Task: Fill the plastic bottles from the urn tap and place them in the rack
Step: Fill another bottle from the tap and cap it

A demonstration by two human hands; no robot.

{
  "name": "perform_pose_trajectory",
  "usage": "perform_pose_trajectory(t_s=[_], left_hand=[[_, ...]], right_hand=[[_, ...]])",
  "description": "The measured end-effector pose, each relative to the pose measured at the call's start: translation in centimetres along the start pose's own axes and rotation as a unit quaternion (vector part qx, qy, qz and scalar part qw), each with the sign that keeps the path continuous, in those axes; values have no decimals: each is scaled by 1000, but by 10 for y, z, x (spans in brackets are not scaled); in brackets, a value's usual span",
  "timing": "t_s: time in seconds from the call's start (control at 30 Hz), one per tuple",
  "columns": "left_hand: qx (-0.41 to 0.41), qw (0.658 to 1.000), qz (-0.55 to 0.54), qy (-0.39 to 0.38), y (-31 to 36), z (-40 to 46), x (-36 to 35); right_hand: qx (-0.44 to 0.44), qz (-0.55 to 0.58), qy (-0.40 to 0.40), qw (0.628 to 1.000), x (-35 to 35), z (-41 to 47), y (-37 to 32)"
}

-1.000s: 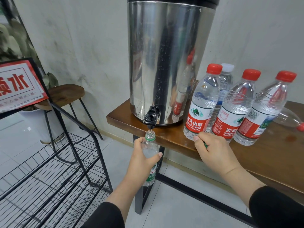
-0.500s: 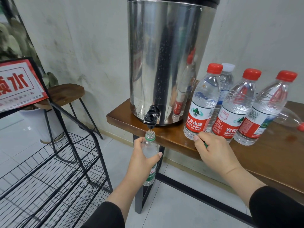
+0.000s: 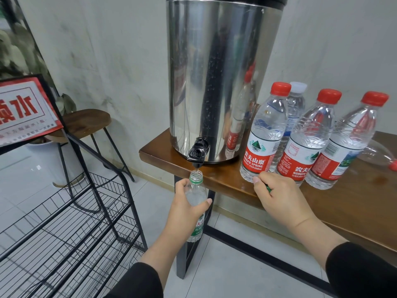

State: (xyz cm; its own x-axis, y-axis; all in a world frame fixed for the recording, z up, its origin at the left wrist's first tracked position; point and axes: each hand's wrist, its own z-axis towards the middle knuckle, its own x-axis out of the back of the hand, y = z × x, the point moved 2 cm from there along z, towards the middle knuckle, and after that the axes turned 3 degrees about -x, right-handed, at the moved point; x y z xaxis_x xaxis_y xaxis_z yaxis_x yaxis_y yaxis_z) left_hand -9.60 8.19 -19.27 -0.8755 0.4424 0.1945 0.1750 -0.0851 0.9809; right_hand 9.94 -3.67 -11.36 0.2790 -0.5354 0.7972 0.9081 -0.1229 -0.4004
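Nothing has moved: left hand (image 3: 184, 208) still grips the bottle (image 3: 196, 195), mouth under the urn (image 3: 219, 78) tap (image 3: 197, 152). Right hand (image 3: 281, 197), beside the urn on the worktop (image 3: 354, 203), pinches something green, perhaps a cap.

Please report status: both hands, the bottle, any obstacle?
Left hand grips green-label bottle, mouth under urn tap. Right hand on table edge, pinching something green. Nothing blocks the tap.

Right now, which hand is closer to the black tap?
Left. The left hand holds the green-cap bottle right under the tap. The right hand rests on the table edge, off to the side.
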Motion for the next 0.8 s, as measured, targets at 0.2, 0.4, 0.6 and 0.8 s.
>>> perform_pose_trajectory(t_s=[0.2,0.4,0.6,0.8], left_hand=[[3,1000,-6,-2,1,0,0],[4,1000,-10,0,1,0,0],[5,1000,-9,-2,0,0,-1],[6,1000,-14,-2,1,-1,0]], right_hand=[[-10,-1,-9,1000,0,0,-1],[-10,-3,-9,1000,1,-1,-1],[-2,4,-4,1000,0,0,-1],[-10,0,-8,1000,1,-1,-2]])
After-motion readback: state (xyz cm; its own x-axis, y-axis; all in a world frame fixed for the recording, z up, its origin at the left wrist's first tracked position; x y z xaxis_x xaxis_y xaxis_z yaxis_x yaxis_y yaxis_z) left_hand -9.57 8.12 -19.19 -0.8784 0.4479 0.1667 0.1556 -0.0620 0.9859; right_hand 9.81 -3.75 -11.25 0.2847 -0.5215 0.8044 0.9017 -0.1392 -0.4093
